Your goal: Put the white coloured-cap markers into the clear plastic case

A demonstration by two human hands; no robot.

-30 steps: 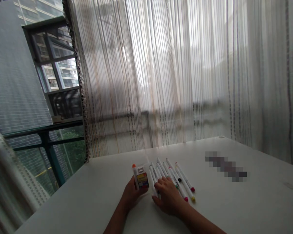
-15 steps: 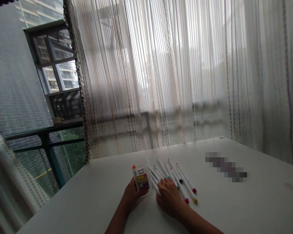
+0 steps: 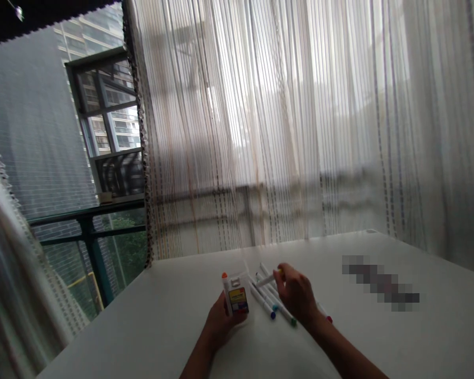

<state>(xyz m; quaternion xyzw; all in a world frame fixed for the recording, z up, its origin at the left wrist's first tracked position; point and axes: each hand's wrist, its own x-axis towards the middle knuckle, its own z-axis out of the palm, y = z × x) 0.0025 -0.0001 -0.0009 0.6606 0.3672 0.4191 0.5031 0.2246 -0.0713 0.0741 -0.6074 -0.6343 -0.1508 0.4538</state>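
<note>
From my head view, my left hand [image 3: 221, 322] steadied the clear marker case [image 3: 237, 295] upright on the white table [image 3: 379, 337], while my right hand [image 3: 298, 295] pinched one white marker [image 3: 269, 279] just above the row of markers [image 3: 272, 308] beside the case. To seat it cleanly, I judged I should aim its tip at the opening and keep the case from tipping.
</note>
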